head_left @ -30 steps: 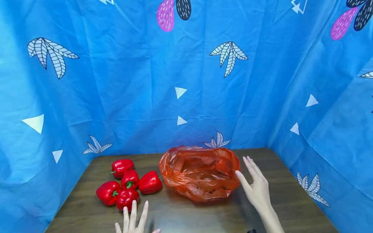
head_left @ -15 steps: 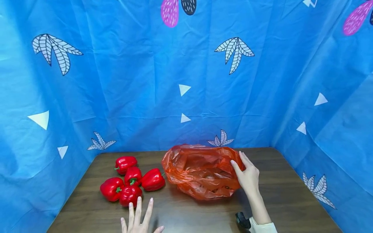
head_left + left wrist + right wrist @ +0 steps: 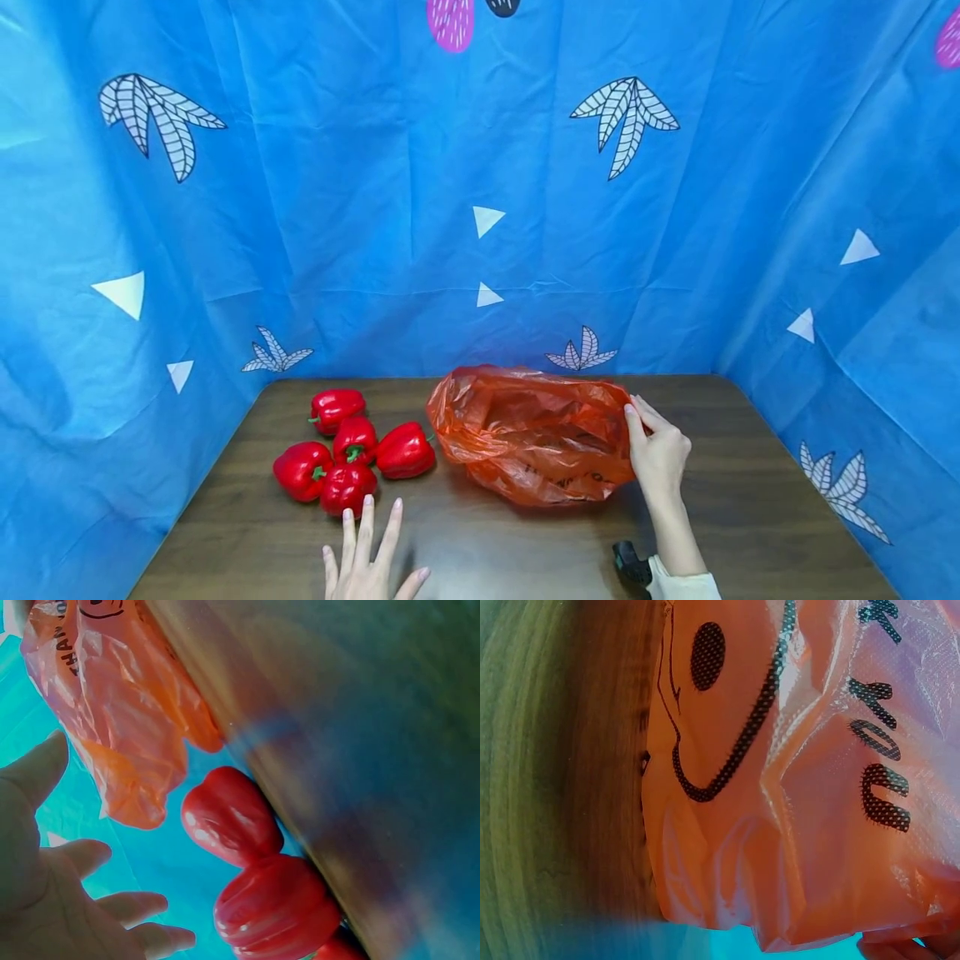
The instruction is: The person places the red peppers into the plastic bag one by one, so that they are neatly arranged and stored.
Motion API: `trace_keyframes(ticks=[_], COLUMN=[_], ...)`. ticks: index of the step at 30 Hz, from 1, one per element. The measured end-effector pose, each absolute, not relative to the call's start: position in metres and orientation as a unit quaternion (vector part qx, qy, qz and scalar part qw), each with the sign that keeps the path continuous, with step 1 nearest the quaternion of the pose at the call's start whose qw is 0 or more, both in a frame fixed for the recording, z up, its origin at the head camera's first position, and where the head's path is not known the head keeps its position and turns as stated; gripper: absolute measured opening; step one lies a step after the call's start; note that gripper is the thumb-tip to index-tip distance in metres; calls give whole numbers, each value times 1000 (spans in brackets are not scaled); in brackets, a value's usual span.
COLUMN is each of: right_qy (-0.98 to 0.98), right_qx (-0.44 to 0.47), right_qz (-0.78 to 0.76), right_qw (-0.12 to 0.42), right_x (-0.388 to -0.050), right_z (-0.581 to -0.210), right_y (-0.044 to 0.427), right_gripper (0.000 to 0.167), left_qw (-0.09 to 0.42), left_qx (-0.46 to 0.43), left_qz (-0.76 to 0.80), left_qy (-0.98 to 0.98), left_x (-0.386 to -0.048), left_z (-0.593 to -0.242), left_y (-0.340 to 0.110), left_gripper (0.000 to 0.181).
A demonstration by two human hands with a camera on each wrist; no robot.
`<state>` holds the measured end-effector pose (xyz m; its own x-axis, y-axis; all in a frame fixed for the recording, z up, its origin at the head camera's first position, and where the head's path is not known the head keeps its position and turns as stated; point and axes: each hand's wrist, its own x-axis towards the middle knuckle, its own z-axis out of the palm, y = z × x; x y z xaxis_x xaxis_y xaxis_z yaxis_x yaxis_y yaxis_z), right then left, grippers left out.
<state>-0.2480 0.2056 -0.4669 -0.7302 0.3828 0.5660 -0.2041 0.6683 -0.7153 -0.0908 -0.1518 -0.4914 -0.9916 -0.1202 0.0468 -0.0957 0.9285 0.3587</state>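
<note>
An orange-red plastic bag (image 3: 540,475) stands with its mouth spread wide on the table. My right hand (image 3: 662,450) pinches the right edge of its rim between thumb and fingers; in the right wrist view only some fingertips (image 3: 900,948) show at the bag's edge. To the left, several red bell peppers (image 3: 406,451) lie clustered together. Just in front of them my left hand (image 3: 366,560) hovers with fingers spread, holding nothing. The left wrist view shows that hand (image 3: 67,892) apart from both the bag (image 3: 112,712) and the nearest pepper (image 3: 232,817).
The dark wooden table (image 3: 517,554) reaches back to a blue patterned cloth (image 3: 360,208) that hangs behind and along both sides. A black device (image 3: 632,563) is strapped at the right wrist, beside a pale sleeve (image 3: 681,586).
My right hand has moved from beside the bag to its right rim, taken hold of it and drawn it slightly right. My left hand stays spread near the peppers. The head view has shifted somewhat.
</note>
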Motion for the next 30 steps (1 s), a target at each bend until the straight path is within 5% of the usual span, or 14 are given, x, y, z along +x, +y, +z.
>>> trace_keyframes(ticks=[13,21,30], right_qy=[-830,-836,-839], right_qx=[-74,-71,-64], right_qz=[424,422,424], right_qw=[354,344,336], right_x=[-247,-245,-248], right_z=[-461,-458,-461], right_y=[208,211,210], right_gripper=[32,34,34], left_qw=[111,228,199], left_qx=[21,87,158], left_qz=[-210,-280,-328], left_qy=[-971,-928,-910], left_x=[-96,-122,-142], left_z=[-473,-438,-441], left_y=[-170,-232,-285], left_gripper=[87,83,85])
